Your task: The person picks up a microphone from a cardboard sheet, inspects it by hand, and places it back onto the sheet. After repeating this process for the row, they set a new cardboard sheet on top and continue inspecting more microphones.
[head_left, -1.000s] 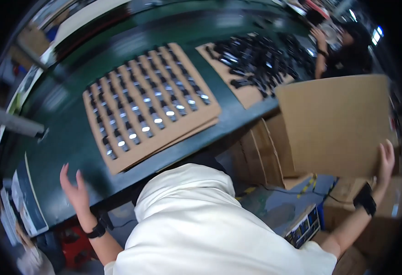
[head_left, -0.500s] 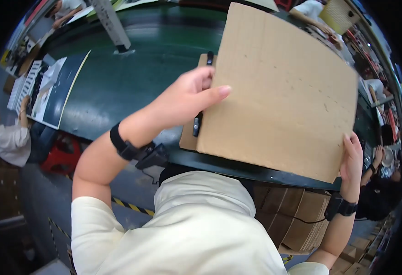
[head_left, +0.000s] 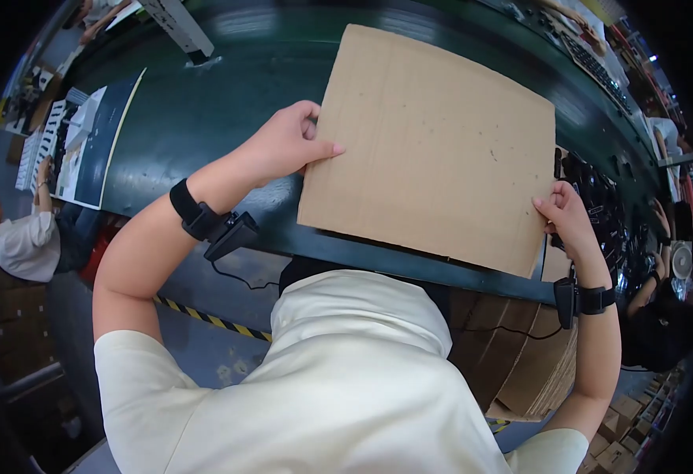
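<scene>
A flat brown cardboard sheet (head_left: 433,150), scuffed with small dark marks, is stretched between my two hands over the near edge of the dark green table (head_left: 180,134). My left hand (head_left: 289,142) pinches its left edge, thumb on top and fingers behind. At the lower right edge my right hand (head_left: 569,217) grips it the same way. Part of another cardboard piece (head_left: 555,262) shows beneath, beside my right hand. Just past it lie many small black parts (head_left: 587,186), too crowded to make out. What lies under the sheet is hidden.
A grey post (head_left: 179,31) rises from the table at the far left. Brown cardboard boxes (head_left: 532,363) stand below the table at right. A seated person (head_left: 22,241) works at far left, by a blue-and-white board (head_left: 109,146). Another person (head_left: 658,324) is at far right.
Both hands have moved the sheet left and it now looks lower and flatter. The black parts at right have come into view; the cardboard piece with black items at left no longer shows.
</scene>
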